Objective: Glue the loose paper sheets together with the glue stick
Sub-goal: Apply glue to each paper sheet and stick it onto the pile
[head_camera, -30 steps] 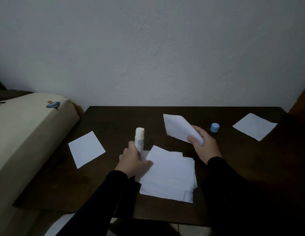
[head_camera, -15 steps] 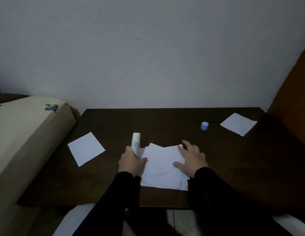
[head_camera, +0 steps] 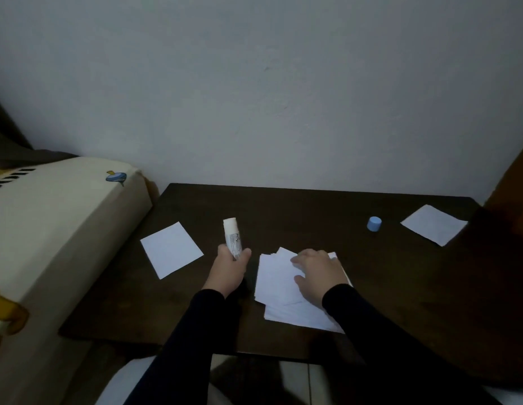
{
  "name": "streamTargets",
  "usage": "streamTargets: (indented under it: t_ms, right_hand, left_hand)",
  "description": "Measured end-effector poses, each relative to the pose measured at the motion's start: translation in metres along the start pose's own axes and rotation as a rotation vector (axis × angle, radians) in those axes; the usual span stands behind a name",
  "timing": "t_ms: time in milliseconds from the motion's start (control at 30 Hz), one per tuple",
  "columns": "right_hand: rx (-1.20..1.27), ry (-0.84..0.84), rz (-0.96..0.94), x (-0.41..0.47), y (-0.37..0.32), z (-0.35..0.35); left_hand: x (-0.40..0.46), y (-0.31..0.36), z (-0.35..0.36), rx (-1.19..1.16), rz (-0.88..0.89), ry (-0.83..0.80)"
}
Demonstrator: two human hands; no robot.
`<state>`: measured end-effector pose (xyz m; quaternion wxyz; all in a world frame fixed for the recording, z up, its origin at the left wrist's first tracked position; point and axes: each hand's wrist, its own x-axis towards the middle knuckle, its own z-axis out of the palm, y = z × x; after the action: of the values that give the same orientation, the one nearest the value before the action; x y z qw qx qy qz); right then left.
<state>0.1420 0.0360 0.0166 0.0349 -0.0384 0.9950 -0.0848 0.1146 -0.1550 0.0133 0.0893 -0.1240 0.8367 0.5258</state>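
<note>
1. Several white sheets form a ragged stack point(head_camera: 286, 290) on the dark table point(head_camera: 386, 287); right hand point(head_camera: 317, 274) presses flat on them.
2. Left hand point(head_camera: 229, 268) grips the uncapped white glue stick point(head_camera: 232, 237), upright, left of the stack.

White glue stick point(head_camera: 232, 237); blue cap point(head_camera: 374, 223); white sheets point(head_camera: 286, 290); dark brown table point(head_camera: 283, 211).
</note>
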Motion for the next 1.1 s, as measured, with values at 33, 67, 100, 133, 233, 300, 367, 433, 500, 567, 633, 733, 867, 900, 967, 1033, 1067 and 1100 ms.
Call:
streamTargets:
  t_ms: [33, 67, 100, 133, 233, 300, 367, 433, 500, 567, 633, 733, 867, 900, 967, 1033, 1067, 1100]
  right_hand:
    - [0.036, 0.012, -0.027, 0.004, -0.012, 0.000]
    - [0.071, 0.023, -0.055, 0.008, -0.024, 0.000]
    - [0.094, 0.033, -0.088, 0.013, -0.035, 0.001]
    - [0.094, 0.044, -0.136, 0.018, -0.047, 0.002]
    - [0.012, 0.063, -0.321, 0.040, -0.084, 0.012]
    - [0.016, 0.037, -0.391, 0.054, -0.111, 0.020]
    - [0.054, 0.010, -0.433, 0.067, -0.135, 0.029]
    - [0.078, -0.050, -0.471, 0.078, -0.153, 0.038]
    - [0.050, -0.123, -0.498, 0.086, -0.164, 0.046]
    - [-0.006, -0.150, -0.499, 0.092, -0.168, 0.051]
    - [-0.058, -0.100, -0.478, 0.097, -0.165, 0.055]
    - [-0.075, 0.025, -0.389, 0.102, -0.150, 0.057]
    - [-0.105, 0.052, -0.162, 0.118, -0.113, 0.047]
    - [-0.101, 0.042, -0.101, 0.122, -0.102, 0.043]
    - [-0.060, 0.035, 0.001, 0.127, -0.079, 0.036]
    - [-0.017, 0.051, 0.070, 0.130, -0.057, 0.032]
    - [-0.009, 0.059, 0.097, 0.130, -0.048, 0.031]
    - [-0.009, 0.060, 0.121, 0.131, -0.039, 0.030]
  left_hand:
    - [0.001, 0.000, -0.008, -0.025, -0.020, 0.015]
    - [0.004, -0.002, -0.016, -0.040, -0.038, 0.043]
    - [0.005, -0.004, -0.025, -0.045, -0.056, 0.079]
    - [0.008, -0.007, -0.034, -0.035, -0.071, 0.118]
    - [0.014, -0.018, -0.061, 0.000, -0.075, 0.205]
    - [0.020, -0.026, -0.076, -0.032, -0.056, 0.253]
    - [0.025, -0.032, -0.088, -0.059, -0.028, 0.310]
    - [0.030, -0.036, -0.097, -0.089, -0.011, 0.350]
    - [0.033, -0.038, -0.101, -0.130, -0.006, 0.369]
    - [0.037, -0.037, -0.103, -0.176, -0.007, 0.385]
    - [0.042, -0.035, -0.103, -0.211, -0.018, 0.392]
    - [0.050, -0.030, -0.096, -0.239, -0.016, 0.377]
    - [0.054, -0.021, -0.079, -0.262, -0.003, 0.308]
    - [0.054, -0.017, -0.073, -0.256, 0.006, 0.280]
    - [0.055, -0.010, -0.060, -0.233, 0.042, 0.216]
    - [0.055, -0.001, -0.047, -0.220, 0.091, 0.155]
    - [0.055, 0.002, -0.040, -0.225, 0.113, 0.132]
    - [0.055, 0.006, -0.035, -0.235, 0.129, 0.119]
